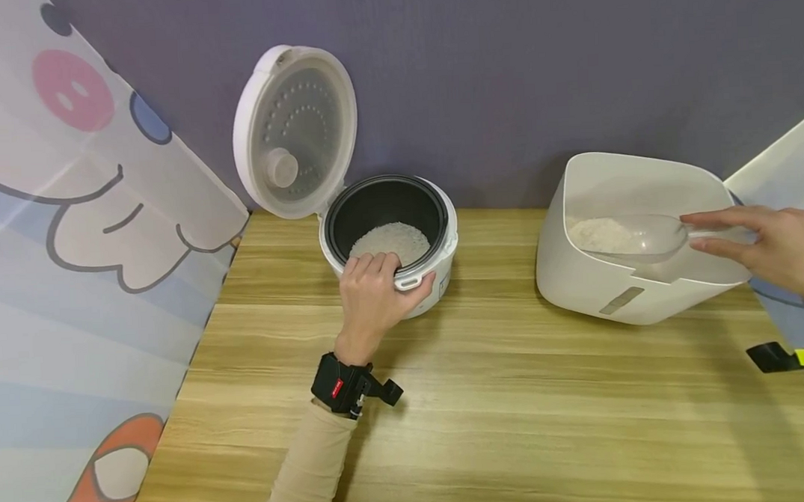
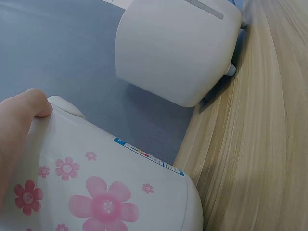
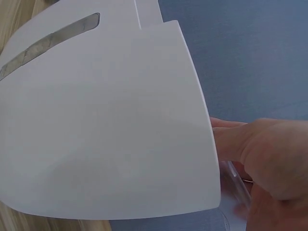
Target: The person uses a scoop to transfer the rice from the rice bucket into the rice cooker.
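A white rice cooker [image 1: 446,262] stands with its lid [image 1: 305,128] raised; rice [image 1: 393,240] lies in the dark inner pot [image 1: 346,208]. My left hand [image 1: 372,297] grips the cooker's front rim, fingers curled over the edge and thumb on the outside near the latch. Pink flowers decorate the cooker's side [image 2: 159,207] in the left wrist view. On the right, my right hand [image 1: 779,246] holds a clear scoop [image 1: 657,241] by its handle, at the opening of a white rice bin [image 1: 578,273]. Rice [image 1: 600,235] shows at the scoop's far end. The right wrist view shows mostly the bin's outer wall [image 3: 120,120].
Both containers stand on a wood-grain table [image 1: 517,411], against a grey-blue wall [image 1: 462,91]. A cartoon-printed curtain [image 1: 107,294] borders the table on the left, with similar print at the right edge. The bin's front has a narrow window strip [image 1: 621,300].
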### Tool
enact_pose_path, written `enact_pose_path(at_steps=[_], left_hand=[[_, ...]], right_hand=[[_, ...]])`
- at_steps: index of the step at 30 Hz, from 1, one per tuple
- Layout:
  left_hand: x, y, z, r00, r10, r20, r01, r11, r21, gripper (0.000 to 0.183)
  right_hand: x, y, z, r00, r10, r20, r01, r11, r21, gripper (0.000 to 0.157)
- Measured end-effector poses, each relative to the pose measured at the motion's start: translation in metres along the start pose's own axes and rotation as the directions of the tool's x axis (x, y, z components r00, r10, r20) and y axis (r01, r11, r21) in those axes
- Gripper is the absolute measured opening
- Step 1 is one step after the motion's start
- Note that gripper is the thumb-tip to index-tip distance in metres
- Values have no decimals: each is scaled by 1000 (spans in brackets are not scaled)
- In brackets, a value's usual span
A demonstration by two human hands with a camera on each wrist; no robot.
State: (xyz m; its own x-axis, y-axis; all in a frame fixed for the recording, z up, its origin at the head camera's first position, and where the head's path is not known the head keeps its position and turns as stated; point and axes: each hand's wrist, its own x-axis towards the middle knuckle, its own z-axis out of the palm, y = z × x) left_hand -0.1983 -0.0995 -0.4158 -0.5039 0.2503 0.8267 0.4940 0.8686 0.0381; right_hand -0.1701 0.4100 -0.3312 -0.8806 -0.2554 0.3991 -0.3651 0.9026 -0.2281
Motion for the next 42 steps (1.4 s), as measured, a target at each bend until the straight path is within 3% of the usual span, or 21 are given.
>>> enact_pose_path(at_steps=[4,7,13,23,30,37,42], left_hand=[[0,0,0,1000,3,-2,-3,1000,-3,55],[0,0,0,1000,3,-4,-3,1000,-7,55],[-1,0,1,1000,-2,1,2,1000,-2,55],[-1,0,1,1000,-8,2,8,1000,-2,55],[-1,0,1,1000,-3,8,3,1000,-1,55],[0,0,1,1000,-2,-2,2,1000,3,55],[1,0,1,1000,-1,-4,1,1000,2,55]], right_hand=[[-2,1,-2,999,28,30,-27,999,-25,51],[-2,2,-2,998,50,43,-48,998,-37,42],[0,-1,-2,979,165,123,-160,986,-47,37],[0,-4,-13,976,195,93,-196,981,0,62],[6,-8,-18,981,185,54,-187,982,37,49],[14,-14,-22,994,105,-17,-104,993,63,52],[16,-18,-24,986,168,19,-169,982,82,48]])
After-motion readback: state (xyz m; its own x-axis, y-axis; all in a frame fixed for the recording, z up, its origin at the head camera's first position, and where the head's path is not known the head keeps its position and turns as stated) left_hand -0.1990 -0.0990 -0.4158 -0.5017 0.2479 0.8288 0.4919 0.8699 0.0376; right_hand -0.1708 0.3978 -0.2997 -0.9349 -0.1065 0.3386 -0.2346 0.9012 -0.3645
